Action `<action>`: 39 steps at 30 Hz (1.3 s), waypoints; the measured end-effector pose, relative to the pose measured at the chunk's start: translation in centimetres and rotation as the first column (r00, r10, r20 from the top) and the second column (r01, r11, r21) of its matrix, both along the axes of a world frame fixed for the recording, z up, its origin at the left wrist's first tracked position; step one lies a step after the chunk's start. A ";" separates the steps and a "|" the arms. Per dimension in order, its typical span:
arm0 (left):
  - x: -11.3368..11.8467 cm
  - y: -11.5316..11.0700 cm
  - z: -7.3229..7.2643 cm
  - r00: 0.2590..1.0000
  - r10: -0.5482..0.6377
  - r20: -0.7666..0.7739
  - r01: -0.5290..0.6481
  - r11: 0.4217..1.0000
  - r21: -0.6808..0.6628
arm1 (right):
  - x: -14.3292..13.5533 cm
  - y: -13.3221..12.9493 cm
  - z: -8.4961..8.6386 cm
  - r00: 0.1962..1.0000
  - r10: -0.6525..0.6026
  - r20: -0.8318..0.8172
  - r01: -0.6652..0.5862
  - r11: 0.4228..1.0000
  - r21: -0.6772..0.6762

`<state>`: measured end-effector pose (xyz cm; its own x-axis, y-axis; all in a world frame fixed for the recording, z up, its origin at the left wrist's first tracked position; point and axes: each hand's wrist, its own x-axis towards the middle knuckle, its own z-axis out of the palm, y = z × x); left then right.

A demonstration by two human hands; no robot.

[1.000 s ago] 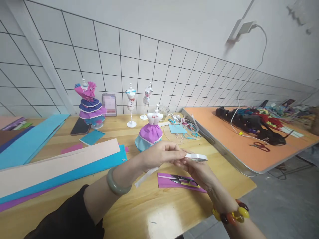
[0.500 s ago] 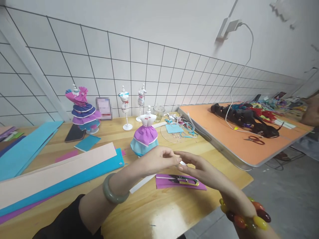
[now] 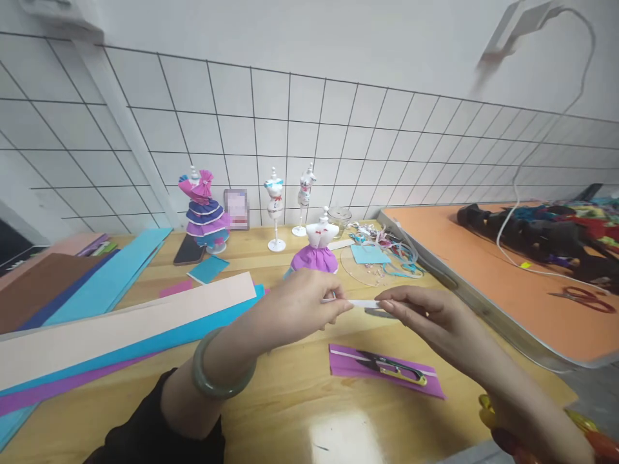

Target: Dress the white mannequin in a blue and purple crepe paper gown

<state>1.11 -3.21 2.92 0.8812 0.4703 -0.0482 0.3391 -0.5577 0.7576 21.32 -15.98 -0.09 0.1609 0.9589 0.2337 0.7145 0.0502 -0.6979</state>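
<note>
A narrow white strip (image 3: 364, 303), paper or ribbon, is stretched level between my two hands above the table. My left hand (image 3: 302, 299), with a green bangle at the wrist, pinches one end. The other end is pinched between the thumb and fingers of my right hand (image 3: 432, 314). Just behind my left hand stands a small white dress form (image 3: 322, 236) in a purple skirt (image 3: 315, 258), its lower part hidden by that hand. Below the strip, thread snips (image 3: 394, 369) with a yellow edge lie on a purple piece (image 3: 341, 367) bearing a white line.
Long pink (image 3: 193, 298) and blue sheets (image 3: 203, 328) cover the left. Behind stand a ruffled doll dress (image 3: 206, 216), two small dress forms (image 3: 275, 203), a glass jar (image 3: 340, 219) and ribbon scraps (image 3: 409, 254). Red-handled scissors (image 3: 587, 298) lie on the orange table (image 3: 464, 277) to the right.
My hands have moved apart, and the white strip now shows stretched between them. The view has turned left, so the things on the table appear farther right.
</note>
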 end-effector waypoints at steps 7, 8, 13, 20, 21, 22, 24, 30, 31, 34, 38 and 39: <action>-0.3 1.2 -0.5 0.898 0.324 0.299 -0.341 0.940 0.006 | -1.3 3.7 1.4 0.903 -0.192 0.384 0.044 0.931 0.362; -0.1 1.5 -0.6 0.870 0.354 0.343 -0.379 0.926 0.007 | -1.4 4.2 1.6 0.893 -0.215 0.395 0.051 0.921 0.387; 0.6 2.6 -1.1 0.758 0.395 0.519 -0.495 0.867 0.064 | -1.8 6.6 2.1 0.864 -0.316 0.392 0.132 0.894 0.429; 1.2 4.0 -1.8 0.704 0.322 0.633 -0.573 0.784 0.238 | -1.9 8.3 2.1 0.871 -0.340 0.355 0.191 0.899 0.394; 1.3 4.2 -1.9 0.694 0.299 0.655 -0.582 0.769 0.266 | -1.9 8.4 2.0 0.872 -0.342 0.350 0.193 0.898 0.396; 1.4 4.3 -2.0 0.683 0.276 0.676 -0.587 0.758 0.284 | -1.8 8.5 2.0 0.874 -0.342 0.345 0.192 0.896 0.401; 1.6 4.5 -2.2 0.660 0.245 0.710 -0.585 0.760 0.283 | -1.7 8.7 1.9 0.880 -0.336 0.336 0.184 0.892 0.413; 2.1 4.9 -2.8 0.640 0.233 0.732 -0.507 0.845 0.173 | -1.7 9.1 1.8 0.942 -0.251 0.223 0.122 0.875 0.469; 2.2 4.9 -2.9 0.636 0.230 0.736 -0.495 0.854 0.160 | -1.7 9.2 1.8 0.948 -0.240 0.209 0.117 0.874 0.471; 2.3 5.1 -3.0 0.625 0.243 0.742 -0.464 0.880 0.103 | -1.8 9.3 1.8 0.957 -0.214 0.197 0.103 0.883 0.457; 2.4 5.1 -3.1 0.635 0.266 0.726 -0.448 0.892 0.066 | -1.6 9.4 1.7 0.957 -0.213 0.196 0.098 0.876 0.472; 2.3 5.1 -3.1 0.638 0.268 0.722 -0.449 0.891 0.067 | -1.6 9.4 1.6 0.958 -0.213 0.194 0.097 0.874 0.477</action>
